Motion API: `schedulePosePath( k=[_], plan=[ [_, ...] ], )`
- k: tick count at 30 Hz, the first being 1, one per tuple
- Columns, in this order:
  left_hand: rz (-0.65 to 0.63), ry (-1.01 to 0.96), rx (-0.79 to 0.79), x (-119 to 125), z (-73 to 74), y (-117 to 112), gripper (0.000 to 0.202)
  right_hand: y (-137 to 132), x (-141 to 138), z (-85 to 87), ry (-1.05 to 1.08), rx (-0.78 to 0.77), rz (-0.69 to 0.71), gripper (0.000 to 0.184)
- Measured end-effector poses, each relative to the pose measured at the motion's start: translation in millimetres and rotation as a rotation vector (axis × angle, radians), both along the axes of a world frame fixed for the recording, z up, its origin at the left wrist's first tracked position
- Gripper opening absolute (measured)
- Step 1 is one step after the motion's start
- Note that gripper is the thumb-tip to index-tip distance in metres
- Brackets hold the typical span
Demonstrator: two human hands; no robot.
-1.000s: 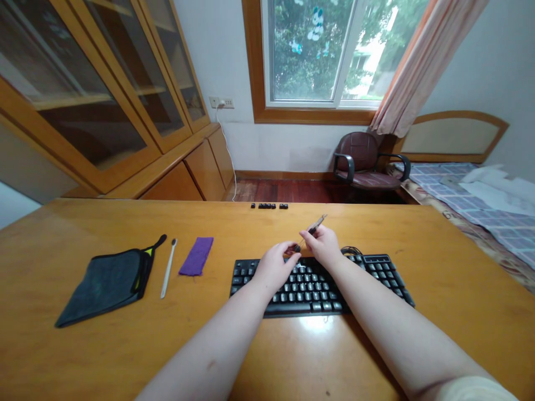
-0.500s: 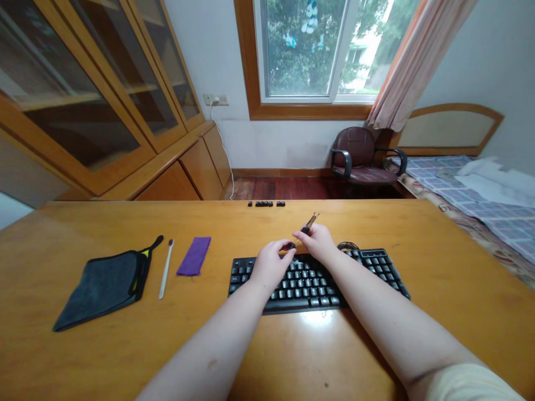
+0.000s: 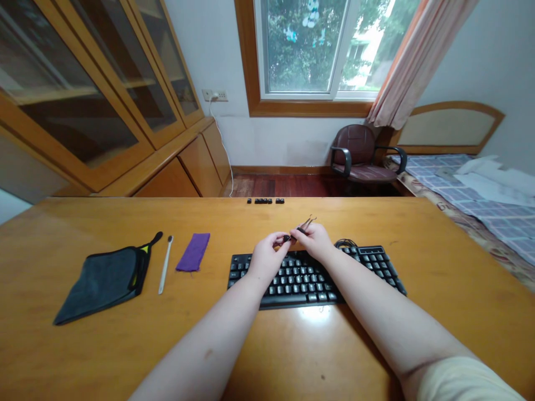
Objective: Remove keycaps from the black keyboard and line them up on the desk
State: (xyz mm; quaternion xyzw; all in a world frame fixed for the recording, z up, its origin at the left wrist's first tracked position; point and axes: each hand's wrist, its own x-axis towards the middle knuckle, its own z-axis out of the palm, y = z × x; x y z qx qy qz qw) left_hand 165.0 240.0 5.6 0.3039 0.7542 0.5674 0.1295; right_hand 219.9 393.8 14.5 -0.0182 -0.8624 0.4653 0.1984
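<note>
Above the back edge of the black keyboard (image 3: pixel 298 282), my two hands meet. My left hand (image 3: pixel 267 253) pinches a small black keycap (image 3: pixel 286 238) between thumb and fingertips. In my right hand (image 3: pixel 316 240) is a keycap puller (image 3: pixel 307 223), its thin wire prongs pointing up and away from me. The right fingertips are beside the keycap; whether they touch it I cannot tell. My forearms and hands hide parts of the keyboard, whose coiled cable (image 3: pixel 346 243) lies behind it.
Several loose keycaps (image 3: pixel 263 201) stand in a row along the desk's far edge. To the left lie a purple cloth (image 3: pixel 193 252), a toothbrush (image 3: pixel 166 264) and a dark grey pouch (image 3: pixel 102 284). A chair (image 3: pixel 361 153) stands beyond the desk (image 3: pixel 209 345).
My hands have come closer together, the right moving slightly left toward the keycap. The puller's prongs have turned and shifted left. The camera view has moved slightly.
</note>
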Motion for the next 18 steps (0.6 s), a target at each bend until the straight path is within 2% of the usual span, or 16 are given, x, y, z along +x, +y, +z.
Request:
schedulePosePath(
  k=[3,7,9,14,16,18],
  plan=[
    [-0.002,-0.106,0.079,-2.8,0.9,-0.1,0.026,-0.1,-0.5,0.5,-0.015,-0.044,0.027,0.037],
    [0.025,-0.228,0.131,-7.7,0.2,1.0,0.025,-1.3,1.1,3.2,0.041,-0.005,0.119,0.037],
    [0.048,-0.283,0.166,-9.5,-1.5,2.2,0.026,-0.8,2.0,2.3,0.075,0.002,0.094,0.036],
    [0.086,-0.371,0.233,-10.1,-3.3,4.5,0.029,3.3,1.5,-4.2,0.213,-0.075,-0.085,0.033],
    [0.092,-0.38,0.24,-9.6,-2.3,4.4,0.029,4.3,0.7,-3.9,0.248,-0.02,-0.117,0.03],
    [0.088,-0.391,0.246,-9.1,-1.5,4.2,0.029,4.2,0.1,-1.5,0.239,0.095,-0.081,0.027]
  ],
)
